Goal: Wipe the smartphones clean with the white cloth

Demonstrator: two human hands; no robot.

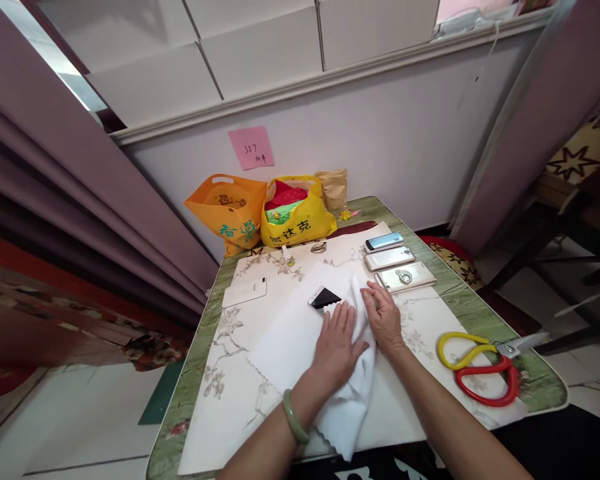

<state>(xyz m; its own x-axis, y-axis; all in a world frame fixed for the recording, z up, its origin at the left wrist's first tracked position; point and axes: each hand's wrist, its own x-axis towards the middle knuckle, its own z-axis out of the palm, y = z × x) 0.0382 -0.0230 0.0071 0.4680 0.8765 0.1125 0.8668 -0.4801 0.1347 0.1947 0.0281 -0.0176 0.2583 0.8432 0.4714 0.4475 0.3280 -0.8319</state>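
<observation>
While pressing down with the left hand (337,341), laid its fingers (343,313) flat and spread, gripping nothing, on the white cloth (285,337), seemingly to pin the folded layer to the counter (460,293). Rested the right hand (383,317) on the cloth's raised fold, apparently steadying it; could not tell whether those curved fingers (373,291) pinched it. Had a dark-screened phone (324,297) half tucked under the cloth's far edge. Had a white phone (245,291) lying left of the cloth and three more phones (399,261) in a row beyond its right corner, within easy reach. Had yellow-and-red scissors (480,367) right of the cloth, clear of both hands; bags (260,210) well beyond it, by the wall.
</observation>
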